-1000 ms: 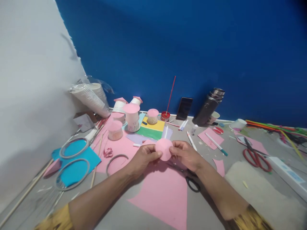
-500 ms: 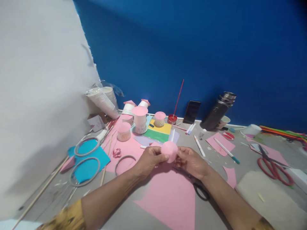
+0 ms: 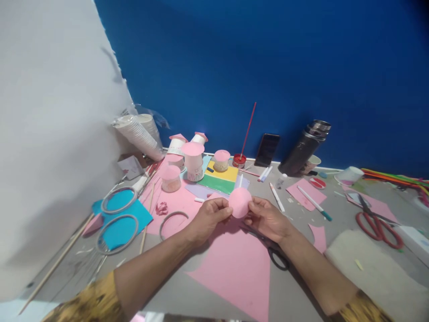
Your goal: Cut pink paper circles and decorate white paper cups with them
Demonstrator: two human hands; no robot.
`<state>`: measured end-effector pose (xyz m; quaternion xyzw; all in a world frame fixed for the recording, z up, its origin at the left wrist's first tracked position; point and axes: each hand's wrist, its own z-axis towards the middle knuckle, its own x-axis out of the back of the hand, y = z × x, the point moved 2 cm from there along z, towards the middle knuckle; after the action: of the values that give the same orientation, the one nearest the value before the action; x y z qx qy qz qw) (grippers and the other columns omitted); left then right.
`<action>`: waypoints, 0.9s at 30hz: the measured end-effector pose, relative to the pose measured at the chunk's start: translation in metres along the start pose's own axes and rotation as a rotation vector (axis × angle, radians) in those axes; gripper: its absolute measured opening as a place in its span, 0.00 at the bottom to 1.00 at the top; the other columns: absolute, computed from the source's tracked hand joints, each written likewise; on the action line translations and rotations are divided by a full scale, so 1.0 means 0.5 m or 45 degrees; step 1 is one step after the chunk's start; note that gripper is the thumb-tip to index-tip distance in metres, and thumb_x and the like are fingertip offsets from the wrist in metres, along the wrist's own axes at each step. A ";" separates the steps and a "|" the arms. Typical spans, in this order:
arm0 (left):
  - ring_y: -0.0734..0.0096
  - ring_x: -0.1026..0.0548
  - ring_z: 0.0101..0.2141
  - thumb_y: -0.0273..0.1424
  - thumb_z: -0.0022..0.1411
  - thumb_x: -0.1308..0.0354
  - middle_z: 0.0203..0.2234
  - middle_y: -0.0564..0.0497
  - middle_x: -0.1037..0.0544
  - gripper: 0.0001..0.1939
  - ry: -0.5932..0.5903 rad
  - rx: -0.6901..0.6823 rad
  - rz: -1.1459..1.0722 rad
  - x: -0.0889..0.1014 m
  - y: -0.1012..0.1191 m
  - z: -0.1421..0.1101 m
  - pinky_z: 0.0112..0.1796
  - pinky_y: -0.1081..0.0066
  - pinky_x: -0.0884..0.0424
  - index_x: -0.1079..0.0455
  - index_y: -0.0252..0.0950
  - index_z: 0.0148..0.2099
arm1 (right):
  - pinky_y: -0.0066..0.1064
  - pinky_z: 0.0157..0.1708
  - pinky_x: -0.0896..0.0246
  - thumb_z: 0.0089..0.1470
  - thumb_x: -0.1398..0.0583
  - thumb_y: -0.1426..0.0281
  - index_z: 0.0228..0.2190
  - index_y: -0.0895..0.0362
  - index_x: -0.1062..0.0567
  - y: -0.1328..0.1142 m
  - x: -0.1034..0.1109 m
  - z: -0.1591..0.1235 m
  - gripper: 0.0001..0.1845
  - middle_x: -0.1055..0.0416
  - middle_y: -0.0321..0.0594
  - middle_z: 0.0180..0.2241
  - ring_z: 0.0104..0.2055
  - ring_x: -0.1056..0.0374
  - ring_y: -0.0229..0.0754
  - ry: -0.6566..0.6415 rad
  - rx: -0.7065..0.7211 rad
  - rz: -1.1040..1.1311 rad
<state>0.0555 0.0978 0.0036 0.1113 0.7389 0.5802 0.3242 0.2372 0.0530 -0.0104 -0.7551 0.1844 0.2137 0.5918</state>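
Observation:
Between my two hands a pink paper circle (image 3: 240,202) is held up above the table, its flat face toward me. My left hand (image 3: 211,218) pinches its left edge with thumb and fingers. At the right edge, my right hand (image 3: 268,218) pinches it the same way. Below lies a large pink paper sheet (image 3: 237,273) with cut edges. Black-handled scissors (image 3: 277,258) rest partly on that sheet, their blades half hidden under my right hand. Beyond my hands stand several paper cups with pink paper tops, among them a tall one (image 3: 193,163).
Stacked paper cups (image 3: 139,136) lean at the back left. Grey rings (image 3: 117,235) lie on blue paper (image 3: 144,217). A phone (image 3: 267,150) and a dark flask (image 3: 304,147) stand by the blue wall. Red-handled scissors (image 3: 378,230) and a beige cloth (image 3: 368,268) are at right.
The pink circle has turned to show a wider, rounder face, and my right hand has shifted to its right edge. The whole view has shifted slightly.

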 end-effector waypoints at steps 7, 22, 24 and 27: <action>0.74 0.31 0.26 0.47 0.51 0.28 0.23 0.51 0.27 0.22 0.066 -0.043 -0.202 0.003 -0.009 0.005 0.32 0.72 0.36 0.25 0.32 0.29 | 0.25 0.24 0.43 0.41 0.22 0.64 0.30 0.59 0.19 0.005 0.007 0.005 0.17 0.28 0.37 0.26 0.27 0.39 0.34 0.045 0.004 0.025; 0.65 0.21 0.31 0.36 0.47 0.23 0.30 0.45 0.19 0.19 -0.046 0.081 -0.386 -0.002 -0.011 0.005 0.37 0.65 0.25 0.21 0.29 0.38 | 0.24 0.24 0.44 0.39 0.22 0.60 0.26 0.60 0.20 0.021 0.002 0.005 0.20 0.29 0.36 0.22 0.24 0.38 0.32 0.022 -0.062 -0.139; 0.64 0.20 0.31 0.35 0.48 0.23 0.32 0.43 0.17 0.21 -0.079 0.062 -0.328 -0.007 -0.008 0.002 0.37 0.66 0.25 0.20 0.29 0.43 | 0.24 0.24 0.44 0.39 0.22 0.60 0.27 0.61 0.20 0.022 0.003 0.006 0.21 0.30 0.35 0.22 0.24 0.38 0.32 0.031 -0.066 -0.134; 0.59 0.19 0.32 0.34 0.50 0.25 0.32 0.40 0.16 0.20 -0.126 0.055 -0.270 -0.015 -0.006 -0.003 0.38 0.63 0.24 0.19 0.28 0.44 | 0.24 0.24 0.44 0.39 0.22 0.60 0.27 0.61 0.20 0.025 0.003 0.007 0.21 0.29 0.36 0.22 0.24 0.37 0.32 0.031 -0.073 -0.133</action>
<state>0.0608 0.0919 0.0036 0.0680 0.7420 0.5203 0.4172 0.2315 0.0534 -0.0222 -0.7830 0.1456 0.1783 0.5779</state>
